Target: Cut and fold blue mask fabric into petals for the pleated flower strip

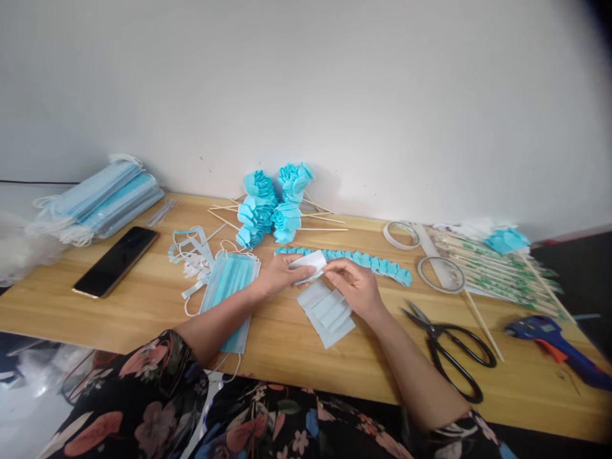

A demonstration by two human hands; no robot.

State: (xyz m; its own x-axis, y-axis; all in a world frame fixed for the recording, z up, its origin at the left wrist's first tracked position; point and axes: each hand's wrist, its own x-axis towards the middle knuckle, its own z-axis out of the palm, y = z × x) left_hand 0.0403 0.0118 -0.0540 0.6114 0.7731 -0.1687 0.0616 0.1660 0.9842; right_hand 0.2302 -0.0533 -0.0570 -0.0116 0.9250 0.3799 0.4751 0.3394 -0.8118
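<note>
Between the left hand (278, 275) and right hand (357, 288) — both pinching its edges — sits a white sheet (312, 261).

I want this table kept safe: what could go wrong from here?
The scissors lie beside the right forearm, blades slightly apart, so the arm might brush them. The glue gun rests near the right-hand edge of the table and could get knocked off. The white piece, held between the left hand and right hand, might slip loose.

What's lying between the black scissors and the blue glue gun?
In the head view, a thin pale stick lies between the scissors and the glue gun.
</note>
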